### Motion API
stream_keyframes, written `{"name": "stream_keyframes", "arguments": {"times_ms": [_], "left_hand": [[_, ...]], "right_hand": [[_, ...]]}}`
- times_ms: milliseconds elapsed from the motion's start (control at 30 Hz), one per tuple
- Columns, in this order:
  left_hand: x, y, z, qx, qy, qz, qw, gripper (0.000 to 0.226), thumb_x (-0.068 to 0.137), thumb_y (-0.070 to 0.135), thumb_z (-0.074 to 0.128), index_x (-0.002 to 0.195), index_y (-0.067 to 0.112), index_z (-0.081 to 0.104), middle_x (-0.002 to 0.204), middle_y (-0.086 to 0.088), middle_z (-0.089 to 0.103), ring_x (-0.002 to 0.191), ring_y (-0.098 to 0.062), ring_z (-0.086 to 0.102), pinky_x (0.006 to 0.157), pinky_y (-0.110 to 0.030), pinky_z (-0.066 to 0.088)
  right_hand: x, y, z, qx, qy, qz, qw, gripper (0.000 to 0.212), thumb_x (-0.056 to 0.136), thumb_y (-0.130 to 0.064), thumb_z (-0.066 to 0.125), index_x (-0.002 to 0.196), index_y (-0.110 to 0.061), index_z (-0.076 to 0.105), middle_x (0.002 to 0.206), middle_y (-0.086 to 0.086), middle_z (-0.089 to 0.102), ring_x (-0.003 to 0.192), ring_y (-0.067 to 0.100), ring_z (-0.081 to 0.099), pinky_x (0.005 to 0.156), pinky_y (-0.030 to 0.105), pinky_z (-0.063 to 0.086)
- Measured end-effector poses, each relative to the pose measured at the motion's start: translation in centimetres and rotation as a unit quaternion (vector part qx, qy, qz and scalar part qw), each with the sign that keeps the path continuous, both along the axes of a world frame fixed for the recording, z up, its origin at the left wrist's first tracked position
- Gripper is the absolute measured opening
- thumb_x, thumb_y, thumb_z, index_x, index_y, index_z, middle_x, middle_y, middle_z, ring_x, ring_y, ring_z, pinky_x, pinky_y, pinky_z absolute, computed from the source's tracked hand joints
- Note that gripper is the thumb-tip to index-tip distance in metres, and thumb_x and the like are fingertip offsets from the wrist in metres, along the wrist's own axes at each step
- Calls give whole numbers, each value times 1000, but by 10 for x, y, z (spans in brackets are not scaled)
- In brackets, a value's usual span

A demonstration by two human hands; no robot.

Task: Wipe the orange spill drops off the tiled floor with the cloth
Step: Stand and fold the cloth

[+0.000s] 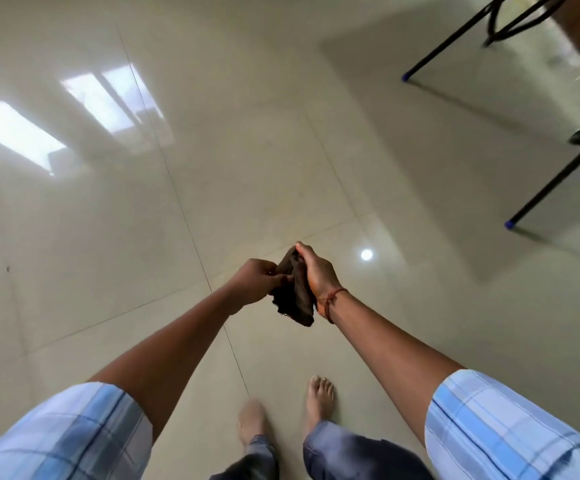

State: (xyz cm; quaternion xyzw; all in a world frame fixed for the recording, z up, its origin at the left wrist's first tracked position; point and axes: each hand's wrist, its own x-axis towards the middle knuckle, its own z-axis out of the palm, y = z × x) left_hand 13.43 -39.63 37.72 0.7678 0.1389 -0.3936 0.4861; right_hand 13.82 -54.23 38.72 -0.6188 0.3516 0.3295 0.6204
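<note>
- Glossy cream floor point(108, 271) filled the view, its large tiles split by thin grout lines, one of which ran under the grip
- Both arms reached forward and the two hands met in mid-air, well above the tiles
- Right hand point(318, 271) was clenched round a dark brown cloth point(293, 301), fingers curled over its upper end
- Left hand point(255, 284) pinched the same cloth from its left side, fingertips pressed into the folds
- Cloth sat bunched between the two hands; its ragged lower end hung free just below the grip, beside the right wrist, touching nothing else
- Thread point(330, 301), reddish, was tied round the right wrist just behind the grip
- Sleeves point(489, 427) in pale blue check were rolled up on both arms, near the camera
- Feet point(319, 396) stood bare on the tiles below the grip, toward the camera, the left one blurred, with dark trouser legs above them
- Light spot point(366, 254), small and round, shone on the tile just right of the grip
- Window reflections point(14, 129) lay bright on the tiles far left of the grip
- Black metal legs point(541, 192) with blue tips stood on the floor beyond and to the right of the grip, well apart from it
</note>
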Motion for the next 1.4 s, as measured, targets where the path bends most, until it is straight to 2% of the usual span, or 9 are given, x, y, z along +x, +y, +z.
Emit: {"name": "stream_keyframes", "arguments": {"times_ms": [133,300,433,533,733,900,1133,1300,1400], "left_hand": [[2,-14,128,2,-17,34,999,16,88,25,65,81,11,66,70,-1,58,63,-15,53,57,-24,39],[7,-23,266,-78,-51,68,993,13,92,25,61,87,13,62,76,-3,63,67,-18,59,54,-24,43],[22,-48,340,-38,-152,-5,988,21,92,27,62,88,6,60,72,-2,57,61,-15,52,49,-22,39],[41,-78,376,-29,-189,-54,980,26,88,32,67,89,6,61,71,-3,56,60,-16,51,51,-25,39],[103,-148,420,-14,-238,-219,946,38,72,40,80,98,18,65,84,1,70,77,-14,65,62,-25,50],[189,-238,446,-13,-264,-247,932,18,86,25,69,100,14,66,85,-4,67,75,-16,63,57,-17,47],[290,-366,477,29,-276,-274,921,34,76,29,75,105,16,63,93,-5,68,86,-21,66,75,-37,57],[326,-433,486,100,-407,-360,834,67,70,30,82,129,20,51,116,0,62,108,-22,59,84,-28,45],[350,-469,479,146,-430,-435,778,34,77,26,74,109,24,63,96,2,65,94,-20,63,70,-28,45]], "right_hand": [[3,-28,129,-20,-13,42,999,47,88,-56,56,106,-15,70,102,7,73,93,22,67,79,36,53],[6,-60,277,-92,-135,177,971,22,87,-20,69,106,-10,68,102,10,72,91,23,68,75,32,57],[12,-90,352,-215,-223,237,921,22,84,-17,70,105,-11,71,102,11,71,98,26,66,91,43,53],[16,-120,388,-263,-248,213,908,22,86,-17,69,106,-9,71,102,11,71,96,25,64,84,37,52],[56,-192,425,-268,-283,190,901,12,86,-26,71,94,-17,72,82,-2,68,77,10,61,69,23,47],[133,-282,443,-243,-257,167,920,20,86,-24,72,102,-12,70,94,4,70,89,16,66,76,27,55],[215,-396,475,-265,-253,182,912,15,92,-26,66,101,-15,67,93,2,66,88,16,61,64,19,50],[242,-446,477,-305,-263,197,894,13,89,-27,68,100,-20,69,86,-2,66,85,17,60,64,22,45],[254,-476,463,-341,-244,165,893,18,86,-19,71,103,-19,72,89,1,69,90,21,64,79,30,52]]}}
